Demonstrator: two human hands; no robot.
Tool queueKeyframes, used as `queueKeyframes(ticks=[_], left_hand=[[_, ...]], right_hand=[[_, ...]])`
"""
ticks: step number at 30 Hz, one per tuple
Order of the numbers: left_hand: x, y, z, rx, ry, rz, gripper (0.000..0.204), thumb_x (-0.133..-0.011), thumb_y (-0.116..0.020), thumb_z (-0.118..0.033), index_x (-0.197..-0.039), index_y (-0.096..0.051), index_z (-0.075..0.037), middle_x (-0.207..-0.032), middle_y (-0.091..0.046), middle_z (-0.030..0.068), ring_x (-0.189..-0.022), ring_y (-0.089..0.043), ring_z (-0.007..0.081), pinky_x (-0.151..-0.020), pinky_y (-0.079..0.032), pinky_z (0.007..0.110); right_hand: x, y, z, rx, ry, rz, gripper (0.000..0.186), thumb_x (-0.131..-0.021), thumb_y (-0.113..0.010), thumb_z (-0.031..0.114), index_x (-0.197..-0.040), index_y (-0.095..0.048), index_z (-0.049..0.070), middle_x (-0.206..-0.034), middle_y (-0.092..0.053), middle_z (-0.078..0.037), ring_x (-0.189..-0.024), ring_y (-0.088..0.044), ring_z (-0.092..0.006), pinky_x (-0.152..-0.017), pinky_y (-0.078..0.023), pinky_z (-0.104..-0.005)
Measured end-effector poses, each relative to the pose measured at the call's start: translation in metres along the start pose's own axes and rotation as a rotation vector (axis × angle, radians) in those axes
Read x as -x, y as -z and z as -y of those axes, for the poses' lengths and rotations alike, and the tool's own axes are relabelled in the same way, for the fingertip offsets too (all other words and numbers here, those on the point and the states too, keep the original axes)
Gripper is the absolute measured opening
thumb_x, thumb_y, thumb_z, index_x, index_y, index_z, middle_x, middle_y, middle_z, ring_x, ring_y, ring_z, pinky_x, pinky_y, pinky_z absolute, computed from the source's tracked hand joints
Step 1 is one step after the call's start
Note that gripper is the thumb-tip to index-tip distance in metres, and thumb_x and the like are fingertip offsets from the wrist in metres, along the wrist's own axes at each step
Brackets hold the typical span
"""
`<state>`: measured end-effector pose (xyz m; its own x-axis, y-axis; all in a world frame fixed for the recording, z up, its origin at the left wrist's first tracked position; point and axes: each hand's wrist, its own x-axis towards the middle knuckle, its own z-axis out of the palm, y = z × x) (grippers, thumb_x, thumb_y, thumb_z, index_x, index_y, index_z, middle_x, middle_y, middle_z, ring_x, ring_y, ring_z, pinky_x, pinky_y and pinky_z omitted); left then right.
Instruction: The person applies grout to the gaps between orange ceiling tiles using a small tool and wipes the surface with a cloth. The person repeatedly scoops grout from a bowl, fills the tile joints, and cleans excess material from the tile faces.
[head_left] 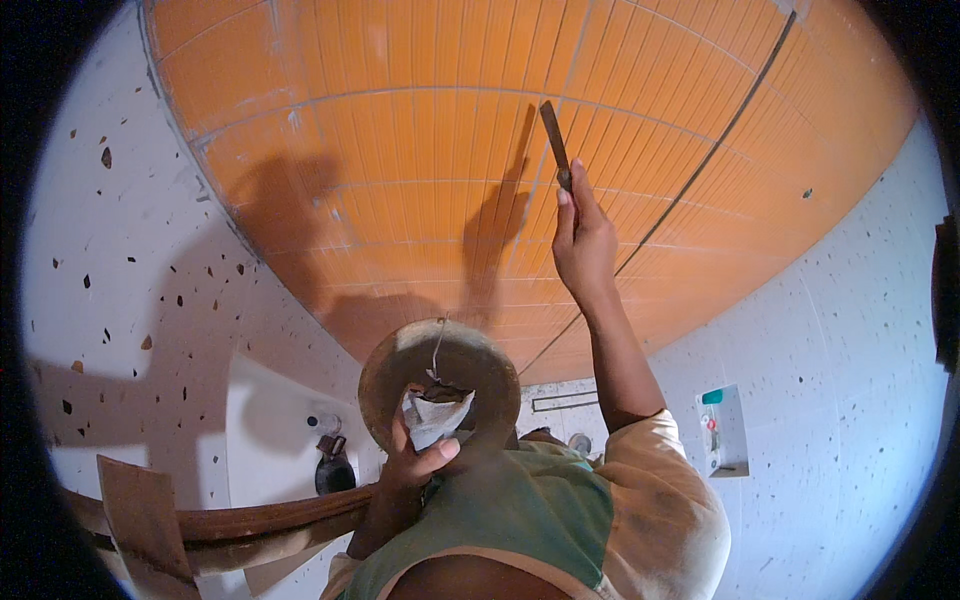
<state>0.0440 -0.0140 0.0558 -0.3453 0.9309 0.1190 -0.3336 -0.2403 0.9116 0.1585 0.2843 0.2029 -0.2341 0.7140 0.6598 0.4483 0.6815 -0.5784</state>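
Note:
My right hand is raised to the orange tiled wall, gripping a narrow flat-bladed scraper. The blade's tip lies at or close to a grey joint between tiles; contact is hard to judge. Low in front of my chest, my left hand is closed around a crumpled white wrapper, thumb across its near side. Something brownish shows at the wrapper's top. Around it appears a round, dirty bowl with a pale cord over its far rim. How the bowl is supported is hidden.
Speckled white walls stand at left and right. A curved wooden rail and an upright board are at lower left. Dark fittings sit beyond the rail. The right wall has a niche holding small items.

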Motion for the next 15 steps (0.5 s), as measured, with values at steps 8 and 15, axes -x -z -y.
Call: queueKeyframes(ticks=[8, 15], left_hand=[[-0.008, -0.003, -0.005, 0.111, 0.029, 0.046, 0.092, -0.074, -0.075, -0.018, -0.147, -0.021, -0.003, -0.136, -0.045, 0.0144, -0.125, -0.046, 0.0271, -0.107, -0.037, 0.044], [-0.003, -0.009, -0.011, 0.163, 0.063, 0.002, 0.095, -0.072, -0.075, -0.022, -0.148, -0.021, -0.005, -0.138, -0.043, 0.0157, -0.125, -0.048, 0.0286, -0.106, -0.037, 0.045]], right_hand=[[-0.012, 0.001, -0.003, -0.012, -0.031, -0.014, 0.043, -0.1, -0.051, 0.014, -0.142, -0.046, 0.005, -0.102, -0.068, -0.023, -0.085, -0.069, -0.0374, -0.071, -0.054, -0.0442], [-0.023, 0.031, 0.013, 0.169, 0.083, 0.101, 0.042, -0.098, -0.054, 0.017, -0.139, -0.05, 0.007, -0.089, -0.067, -0.025, -0.079, -0.067, -0.0401, -0.069, -0.053, -0.0469]])
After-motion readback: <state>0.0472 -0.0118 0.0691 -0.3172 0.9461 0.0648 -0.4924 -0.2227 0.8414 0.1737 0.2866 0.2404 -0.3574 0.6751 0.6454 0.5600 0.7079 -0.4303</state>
